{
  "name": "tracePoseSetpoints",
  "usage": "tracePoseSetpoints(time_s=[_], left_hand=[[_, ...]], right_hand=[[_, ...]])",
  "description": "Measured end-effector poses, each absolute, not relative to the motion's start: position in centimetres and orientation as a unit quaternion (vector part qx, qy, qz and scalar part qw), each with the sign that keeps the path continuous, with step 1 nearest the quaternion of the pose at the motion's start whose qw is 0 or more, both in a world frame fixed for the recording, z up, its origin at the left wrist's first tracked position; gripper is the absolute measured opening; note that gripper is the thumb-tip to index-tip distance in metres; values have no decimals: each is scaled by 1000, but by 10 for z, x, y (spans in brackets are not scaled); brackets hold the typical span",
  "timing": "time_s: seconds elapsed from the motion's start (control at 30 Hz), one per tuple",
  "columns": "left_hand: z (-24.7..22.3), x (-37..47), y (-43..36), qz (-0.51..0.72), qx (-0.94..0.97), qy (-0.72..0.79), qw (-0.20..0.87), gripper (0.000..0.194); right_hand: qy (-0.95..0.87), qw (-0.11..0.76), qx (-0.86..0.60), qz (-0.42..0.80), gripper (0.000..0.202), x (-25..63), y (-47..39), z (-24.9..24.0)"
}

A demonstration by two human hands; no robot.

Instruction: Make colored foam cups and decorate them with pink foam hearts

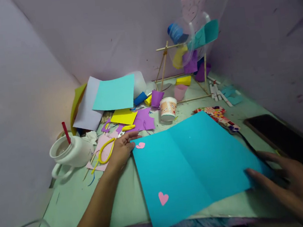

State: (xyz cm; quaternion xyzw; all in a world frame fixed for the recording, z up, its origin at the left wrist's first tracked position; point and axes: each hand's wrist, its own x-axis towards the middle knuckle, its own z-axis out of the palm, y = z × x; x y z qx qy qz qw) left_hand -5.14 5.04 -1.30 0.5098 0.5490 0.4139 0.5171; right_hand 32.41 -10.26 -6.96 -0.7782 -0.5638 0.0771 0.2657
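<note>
A large blue folded card (197, 159) lies open on the table in front of me. One pink paper heart (163, 198) sits on its near left part, and another pink heart (140, 145) lies at its far left corner. My left hand (121, 149) rests flat beside that corner, fingertips close to the far heart and next to yellow-handled scissors (108, 149). My right hand (293, 184) lies with spread fingers on the card's right edge, holding nothing.
A white mug (70, 153) with a red stick stands at the left. Coloured paper scraps (130, 117), a paper cup (168, 108), a stick frame with paper shapes (186, 56), markers (217, 91) and a dark phone (285, 138) surround the card. Walls close in on three sides.
</note>
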Motion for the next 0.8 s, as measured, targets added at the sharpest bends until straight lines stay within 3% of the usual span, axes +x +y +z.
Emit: tracePoseSetpoints(time_s=[0.13, 0.37, 0.47, 0.6, 0.8], left_hand=[[-16, -46, 55, 432, 555, 551, 449, 36], [-16, -47, 34, 482, 610, 564, 279, 21], [-10, -47, 20, 402, 659, 542, 331, 10], [-10, -44, 17, 250, 713, 492, 432, 11], [-18, -46, 25, 177, 676, 509, 503, 14]], right_hand=[[-675, 292, -677, 12, 37, 305, -112, -51], [-783, 337, -439, 283, 17, 183, -83, 8], [-794, 297, -408, 339, 12, 160, -70, -4], [-783, 266, -412, 382, 10, 156, -67, -31], [-787, 247, -420, 379, 13, 154, -68, -41]])
